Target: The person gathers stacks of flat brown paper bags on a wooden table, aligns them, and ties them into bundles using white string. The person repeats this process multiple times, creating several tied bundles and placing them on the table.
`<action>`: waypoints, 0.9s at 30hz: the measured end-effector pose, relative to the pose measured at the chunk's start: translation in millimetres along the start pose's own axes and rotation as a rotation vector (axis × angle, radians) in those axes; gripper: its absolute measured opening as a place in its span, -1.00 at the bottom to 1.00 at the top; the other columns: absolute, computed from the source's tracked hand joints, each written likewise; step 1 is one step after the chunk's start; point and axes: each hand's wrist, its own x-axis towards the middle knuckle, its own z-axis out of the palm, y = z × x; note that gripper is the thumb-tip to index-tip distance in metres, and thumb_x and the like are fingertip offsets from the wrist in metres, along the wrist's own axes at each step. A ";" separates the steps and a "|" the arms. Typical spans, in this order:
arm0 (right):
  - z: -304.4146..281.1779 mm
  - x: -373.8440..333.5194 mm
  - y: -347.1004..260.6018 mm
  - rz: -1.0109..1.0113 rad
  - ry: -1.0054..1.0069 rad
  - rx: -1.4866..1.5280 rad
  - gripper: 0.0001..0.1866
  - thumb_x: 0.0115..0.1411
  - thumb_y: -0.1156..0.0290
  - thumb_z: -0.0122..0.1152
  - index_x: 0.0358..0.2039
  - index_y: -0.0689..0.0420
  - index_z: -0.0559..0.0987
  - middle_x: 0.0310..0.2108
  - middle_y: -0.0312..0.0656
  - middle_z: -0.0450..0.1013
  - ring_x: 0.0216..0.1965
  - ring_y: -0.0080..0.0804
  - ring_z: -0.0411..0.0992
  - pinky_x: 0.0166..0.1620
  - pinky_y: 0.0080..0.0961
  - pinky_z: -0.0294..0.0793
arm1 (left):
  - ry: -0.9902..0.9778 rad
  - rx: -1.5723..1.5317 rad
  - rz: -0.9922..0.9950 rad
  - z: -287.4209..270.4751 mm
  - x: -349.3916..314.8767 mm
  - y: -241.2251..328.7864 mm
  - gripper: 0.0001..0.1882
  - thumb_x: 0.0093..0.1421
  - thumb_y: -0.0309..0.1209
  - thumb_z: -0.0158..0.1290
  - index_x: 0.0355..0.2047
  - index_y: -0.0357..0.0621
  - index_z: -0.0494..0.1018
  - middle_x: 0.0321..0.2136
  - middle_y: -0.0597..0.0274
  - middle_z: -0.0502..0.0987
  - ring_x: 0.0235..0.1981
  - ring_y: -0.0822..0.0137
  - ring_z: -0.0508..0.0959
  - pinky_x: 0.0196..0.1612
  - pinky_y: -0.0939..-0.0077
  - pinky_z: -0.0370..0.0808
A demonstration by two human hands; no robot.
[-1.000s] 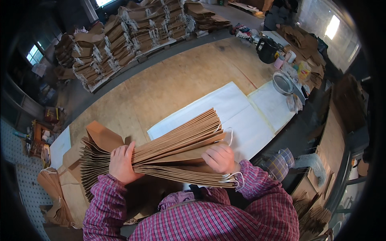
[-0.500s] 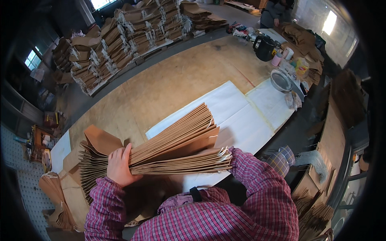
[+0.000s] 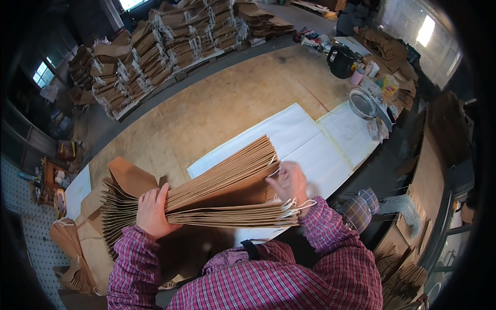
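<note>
A thick bundle of brown paper bags [image 3: 222, 170] lies fanned in front of me, split into an upper and a lower part at its right end. My left hand [image 3: 152, 209] is closed round its middle, thumb on top. White cord handles [image 3: 290, 208] stick out at the right end of the lower part, close against my right wrist. My right hand [image 3: 290, 182] is in the gap between the parts, fingers curled in a pinch at a thin white cord on the upper part's edge. The fingertips are partly hidden. At the left, the bags' other ends spread open.
White sheets [image 3: 330, 139] cover part of the wooden table [image 3: 232, 88]. Tied bag stacks [image 3: 150, 57] stand beyond it. At the far right are a black jug [image 3: 341, 62], a metal bowl [image 3: 362, 103] and a person [image 3: 351, 20]. Another bag bundle [image 3: 72, 253] lies at the left.
My right hand has come out from behind the bundle's right end and moved up into the gap at the upper part's edge. My left hand stays on the bundle.
</note>
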 end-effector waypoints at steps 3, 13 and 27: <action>-6.7 8.9 -2.8 0.182 0.085 0.123 -0.73 -0.02 0.57 0.49 -0.37 0.18 0.52 -0.50 -0.13 0.46 -0.54 -0.29 0.47 -0.46 -0.46 0.48 | -0.019 -0.006 -0.012 -0.5 -0.1 0.4 0.20 -0.29 -0.08 0.47 0.32 -0.19 0.11 0.01 0.01 0.38 0.11 -0.01 0.36 0.24 0.08 0.21; -32.1 1.8 15.4 0.505 -0.086 0.581 -0.90 0.26 0.50 0.28 -0.32 0.28 0.57 -0.40 -0.22 0.55 -0.44 -0.44 0.50 -0.30 -0.60 0.52 | -0.021 -0.045 -0.009 14.9 -5.2 -9.4 -0.38 -0.25 -0.19 0.47 -0.30 -0.20 0.37 -0.38 0.01 0.49 -0.26 -0.10 0.51 -0.20 0.07 0.43; -11.4 17.2 6.5 0.513 -0.175 0.929 -0.03 0.37 -0.34 -0.46 0.46 0.24 -0.20 0.51 -0.05 -0.30 0.52 -0.23 -0.35 0.48 -0.32 -0.39 | 0.121 0.013 0.079 8.0 0.2 2.6 -0.27 -0.29 -0.17 0.48 -0.15 -0.19 0.38 -0.24 0.06 0.50 -0.16 -0.02 0.50 -0.08 0.12 0.40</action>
